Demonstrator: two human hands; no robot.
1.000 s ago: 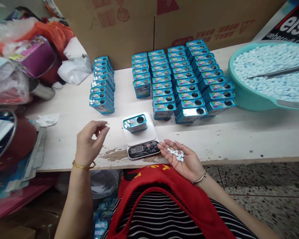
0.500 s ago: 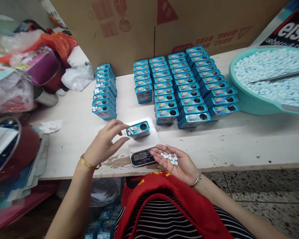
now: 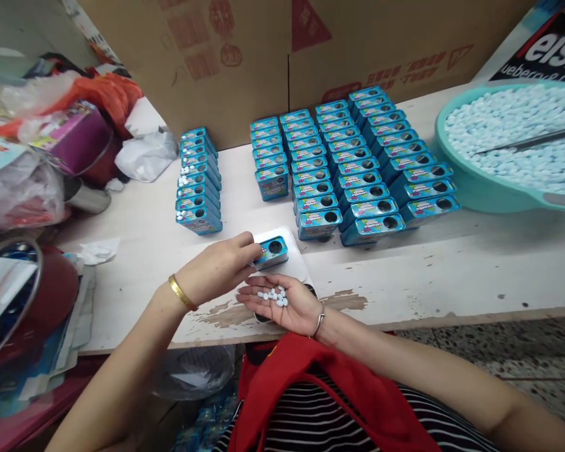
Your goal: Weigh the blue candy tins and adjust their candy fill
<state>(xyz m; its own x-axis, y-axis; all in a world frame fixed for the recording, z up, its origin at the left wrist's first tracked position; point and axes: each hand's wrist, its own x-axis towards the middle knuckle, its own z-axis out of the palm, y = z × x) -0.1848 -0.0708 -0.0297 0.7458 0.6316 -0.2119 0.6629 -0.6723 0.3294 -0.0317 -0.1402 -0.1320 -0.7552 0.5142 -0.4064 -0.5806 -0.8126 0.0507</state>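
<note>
My left hand (image 3: 223, 262) is closed around the left end of a blue candy tin (image 3: 275, 246) with a round dark hole in its top. That tin is over the white kitchen scale (image 3: 294, 254); I cannot tell whether it still touches it. Lying palm up just in front of the tin, my right hand (image 3: 294, 307) holds several small white candies (image 3: 274, 295) on its outstretched fingers and palm. It covers most of the scale's display. My left fingers hide the tin's left end.
Several rows of blue tins (image 3: 317, 220) stand behind the scale. A shorter row (image 3: 200, 220) at left has white candies on some lids. A turquoise basin (image 3: 480, 188) of candies with a scoop sits at right. Bags and a red pot (image 3: 56, 282) crowd the left.
My left hand has moved right and closed on the tin's left end, covering the candies on its lid. My right hand has moved left with its candies, now below the tin.
</note>
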